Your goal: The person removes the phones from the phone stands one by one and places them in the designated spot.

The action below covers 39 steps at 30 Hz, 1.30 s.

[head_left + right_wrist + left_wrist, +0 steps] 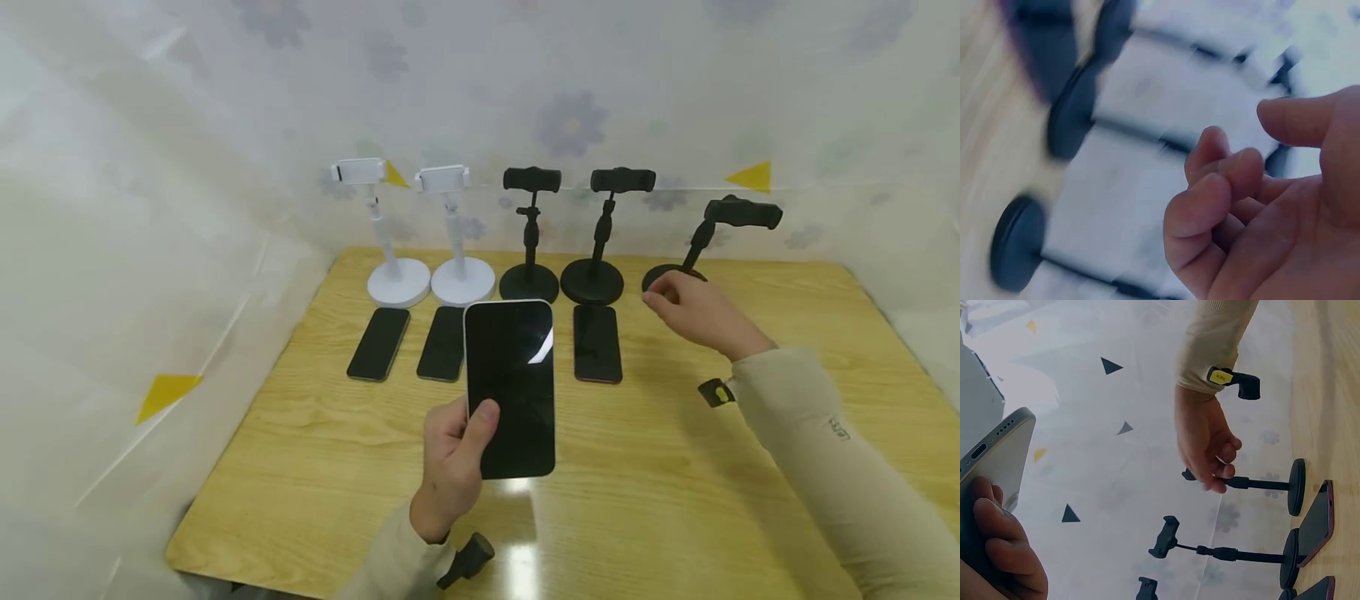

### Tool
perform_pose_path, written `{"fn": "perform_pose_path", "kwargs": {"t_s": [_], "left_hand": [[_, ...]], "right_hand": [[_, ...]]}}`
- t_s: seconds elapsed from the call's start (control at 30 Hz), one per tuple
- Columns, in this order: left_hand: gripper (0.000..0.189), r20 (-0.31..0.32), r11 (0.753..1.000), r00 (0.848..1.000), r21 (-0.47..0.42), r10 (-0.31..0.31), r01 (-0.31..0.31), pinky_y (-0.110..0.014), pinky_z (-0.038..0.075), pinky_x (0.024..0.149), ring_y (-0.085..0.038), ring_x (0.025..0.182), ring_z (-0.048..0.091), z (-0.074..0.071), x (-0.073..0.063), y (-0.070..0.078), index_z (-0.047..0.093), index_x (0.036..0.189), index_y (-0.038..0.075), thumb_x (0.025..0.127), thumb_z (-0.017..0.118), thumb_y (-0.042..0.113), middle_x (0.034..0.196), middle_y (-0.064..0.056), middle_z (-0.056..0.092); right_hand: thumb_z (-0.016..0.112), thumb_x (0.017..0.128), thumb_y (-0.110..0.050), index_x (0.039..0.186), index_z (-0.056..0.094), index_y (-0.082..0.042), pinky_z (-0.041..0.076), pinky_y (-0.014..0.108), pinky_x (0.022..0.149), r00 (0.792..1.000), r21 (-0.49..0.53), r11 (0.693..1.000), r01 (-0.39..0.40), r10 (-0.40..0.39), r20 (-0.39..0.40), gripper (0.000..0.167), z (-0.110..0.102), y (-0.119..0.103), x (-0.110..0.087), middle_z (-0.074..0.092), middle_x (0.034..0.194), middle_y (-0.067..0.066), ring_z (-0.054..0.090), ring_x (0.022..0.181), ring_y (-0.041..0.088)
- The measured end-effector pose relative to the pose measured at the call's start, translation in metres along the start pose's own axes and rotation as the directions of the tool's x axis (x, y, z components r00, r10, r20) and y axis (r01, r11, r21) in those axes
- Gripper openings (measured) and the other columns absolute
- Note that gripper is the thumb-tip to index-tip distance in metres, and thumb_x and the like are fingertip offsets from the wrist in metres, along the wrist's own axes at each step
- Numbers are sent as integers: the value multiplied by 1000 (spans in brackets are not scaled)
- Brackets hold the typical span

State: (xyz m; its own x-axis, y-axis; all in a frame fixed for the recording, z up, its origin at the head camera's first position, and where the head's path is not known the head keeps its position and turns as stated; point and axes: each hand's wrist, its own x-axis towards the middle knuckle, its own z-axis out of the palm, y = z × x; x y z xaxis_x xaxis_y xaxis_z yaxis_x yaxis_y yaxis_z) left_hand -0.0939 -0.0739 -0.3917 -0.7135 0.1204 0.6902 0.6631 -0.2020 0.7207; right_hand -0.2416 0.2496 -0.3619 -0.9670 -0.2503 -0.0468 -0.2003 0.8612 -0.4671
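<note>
My left hand [452,467] grips a smartphone [517,358] with a pale frame, thumb over its dark screen, raised above the table. In the left wrist view the curled fingers [1005,540] wrap behind the phone's back. My right hand [701,315] hangs in the air by the base of the rightmost black phone stand [744,213]. The right wrist view shows the fingers of the right hand [1254,206] loosely bent, holding nothing, with the thumb apart. Whether this hand touches the stand is hard to tell in the head view; the right wrist view shows a gap.
Two white phone stands [442,181] and two more black stands [592,283] line the table's back. Before them lie three dark phones, at left [378,344], centre-left [441,344] and right [597,344]. A flowered sheet [480,83] hangs behind the wooden table [300,467].
</note>
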Motion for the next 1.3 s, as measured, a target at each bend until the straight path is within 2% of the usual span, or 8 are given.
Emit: {"fn": "perform_pose_path", "kwargs": {"t_s": [0.2,0.43,0.5,0.67,0.73,0.9,1.17,1.3], "left_hand": [[36,-6,1000,1000,-29,7,-7,-30,58,54,3,79,69,5,1,0,60,82,-16,104,40,4,71,-37,62],[34,3,999,1000,-50,9,-9,-31,59,55,1,80,70,8,0,0,60,85,-17,104,39,2,73,-38,62],[35,3,998,1000,-59,13,-13,-31,59,54,1,79,70,10,-1,0,60,84,-17,104,39,2,73,-39,61],[36,30,996,999,-84,22,-19,-32,59,54,0,80,69,16,0,-1,60,84,-18,104,39,3,73,-39,62],[36,42,996,999,-89,22,-18,-32,59,54,0,80,69,17,0,-1,60,85,-18,104,38,3,73,-39,62],[36,42,997,999,-81,17,-13,-31,58,51,0,76,69,20,1,-1,61,83,-16,104,39,4,72,-37,63],[36,33,999,999,-31,27,-26,-28,57,50,0,73,69,22,-2,-6,61,79,-12,104,41,3,68,-32,64],[33,35,999,998,15,48,-48,-26,56,50,-1,71,69,24,-3,-8,63,79,-10,103,43,3,67,-29,66]], "right_hand": [[50,104,-30,121,58,-7,41,28,57,980,76,978,194,-190,-63,30,18,-54,-47,60,77,2,48,57,10],[51,104,-18,113,59,-15,43,23,57,931,266,892,365,-355,-87,13,43,-91,-86,57,78,-6,49,62,5],[47,105,-13,110,58,-14,45,23,57,906,364,833,417,-413,-94,13,50,-98,-93,58,78,-5,50,63,7],[38,104,0,106,57,-11,49,25,57,820,601,620,505,-561,-112,23,67,-111,-109,59,76,1,54,62,12],[38,104,2,110,58,-10,50,25,56,803,641,576,507,-587,-108,24,71,-115,-114,59,77,3,55,61,12],[42,102,2,124,57,-4,51,25,54,797,666,561,492,-597,-86,27,76,-120,-119,60,77,5,56,61,9],[45,102,0,135,51,-1,59,30,67,834,706,549,447,-542,-106,33,81,-126,-120,68,115,19,68,89,5],[43,103,-1,136,48,0,59,30,65,854,724,551,416,-510,-102,33,83,-127,-122,67,112,20,67,86,4]]}}
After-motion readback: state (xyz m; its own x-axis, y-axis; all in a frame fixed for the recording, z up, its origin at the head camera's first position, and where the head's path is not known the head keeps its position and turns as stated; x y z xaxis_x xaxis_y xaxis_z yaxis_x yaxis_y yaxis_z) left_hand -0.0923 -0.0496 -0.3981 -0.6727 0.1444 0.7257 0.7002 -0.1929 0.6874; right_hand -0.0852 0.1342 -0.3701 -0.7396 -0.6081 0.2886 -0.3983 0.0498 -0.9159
